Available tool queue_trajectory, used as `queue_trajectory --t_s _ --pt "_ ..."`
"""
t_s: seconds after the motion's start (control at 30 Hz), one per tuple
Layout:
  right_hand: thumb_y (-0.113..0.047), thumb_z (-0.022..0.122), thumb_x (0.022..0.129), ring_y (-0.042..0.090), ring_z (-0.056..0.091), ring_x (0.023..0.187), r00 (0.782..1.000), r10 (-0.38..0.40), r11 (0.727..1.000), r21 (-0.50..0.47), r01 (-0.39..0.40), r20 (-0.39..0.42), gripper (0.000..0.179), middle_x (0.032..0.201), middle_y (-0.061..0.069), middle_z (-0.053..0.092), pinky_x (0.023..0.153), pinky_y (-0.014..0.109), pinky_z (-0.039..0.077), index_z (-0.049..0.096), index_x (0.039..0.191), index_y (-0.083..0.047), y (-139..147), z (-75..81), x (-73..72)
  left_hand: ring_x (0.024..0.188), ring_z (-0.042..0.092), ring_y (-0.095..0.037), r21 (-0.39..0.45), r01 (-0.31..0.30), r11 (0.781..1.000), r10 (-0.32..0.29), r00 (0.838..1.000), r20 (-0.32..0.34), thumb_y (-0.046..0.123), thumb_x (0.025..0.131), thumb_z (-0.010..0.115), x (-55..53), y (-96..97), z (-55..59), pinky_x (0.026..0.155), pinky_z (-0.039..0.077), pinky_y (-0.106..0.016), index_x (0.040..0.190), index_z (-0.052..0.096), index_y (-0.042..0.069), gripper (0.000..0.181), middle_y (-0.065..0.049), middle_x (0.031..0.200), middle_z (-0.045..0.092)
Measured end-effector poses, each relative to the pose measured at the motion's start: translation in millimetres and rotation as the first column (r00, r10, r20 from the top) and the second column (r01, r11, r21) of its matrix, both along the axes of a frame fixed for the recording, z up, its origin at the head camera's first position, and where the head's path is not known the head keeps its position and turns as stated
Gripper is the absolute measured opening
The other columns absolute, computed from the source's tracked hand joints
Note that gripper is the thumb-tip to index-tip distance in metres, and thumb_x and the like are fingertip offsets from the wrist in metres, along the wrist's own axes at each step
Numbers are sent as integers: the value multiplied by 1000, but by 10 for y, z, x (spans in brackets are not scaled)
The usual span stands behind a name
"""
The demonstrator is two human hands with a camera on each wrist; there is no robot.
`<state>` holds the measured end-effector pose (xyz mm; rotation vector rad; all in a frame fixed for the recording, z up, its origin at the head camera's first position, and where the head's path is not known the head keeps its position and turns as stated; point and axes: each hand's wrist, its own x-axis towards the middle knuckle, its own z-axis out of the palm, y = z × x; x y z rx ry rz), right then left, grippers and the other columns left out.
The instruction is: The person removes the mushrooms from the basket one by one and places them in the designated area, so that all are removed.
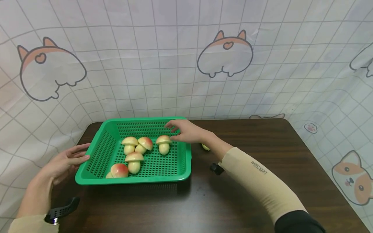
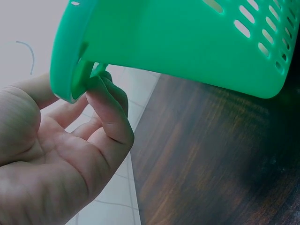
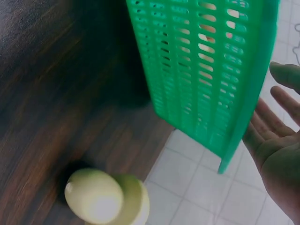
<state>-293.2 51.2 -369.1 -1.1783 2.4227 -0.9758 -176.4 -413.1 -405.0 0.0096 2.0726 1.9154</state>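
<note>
A green plastic basket (image 1: 132,180) with slotted walls stands on the left part of the table, holding several toy mushrooms (image 1: 134,161) with pale stems and yellow-red caps. My left hand (image 1: 62,163) grips its left rim; in the left wrist view the thumb is at the outer lip (image 2: 68,51) and the fingers curl up under it. Over the basket's right rim reaches my right hand (image 1: 187,131), its fingers loosely bent and holding nothing, close to the rightmost mushroom (image 1: 163,144). Another toy mushroom (image 3: 96,194) lies on the table outside the basket, mostly hidden behind my right forearm in the head view.
The dark wooden table (image 1: 247,187) extends to the right and toward me. A pale checked cloth (image 1: 175,64) with cartoon dogs hangs behind it and at both sides. A dark strap (image 1: 62,210) is on my left wrist.
</note>
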Motion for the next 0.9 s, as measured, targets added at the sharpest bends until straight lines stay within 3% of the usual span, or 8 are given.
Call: queue_trajectory --t_s 0.27,0.57,0.9 --pt "-11 64 101 31 57 128 996 70 991 119 -63 -54 45 144 17 55 106 41 48 52 143 -2 -243 14 6 100 72 -17 29 -1 1000 1 1000 14 1 105 57 4 7 17 80 62 -36 142 41 22 45 6 116 70" --pt "-10 65 100 29 51 134 998 47 968 249 -38 -31 48 147 13 53 108 38 45 52 146 -3 -388 59 -43 99 72 -18 37 4 999 -5 1000 12 0 105 57 -8 24 24 80 62 -37 140 43 24 44 6 116 70" --pt "-7 66 100 26 43 142 999 32 949 315 -26 -15 48 149 10 52 111 36 42 54 145 -3 -511 -47 -126 100 71 -16 11 2 1000 -2 1000 10 1 106 57 -4 10 6 80 62 -35 143 40 23 47 7 116 69"
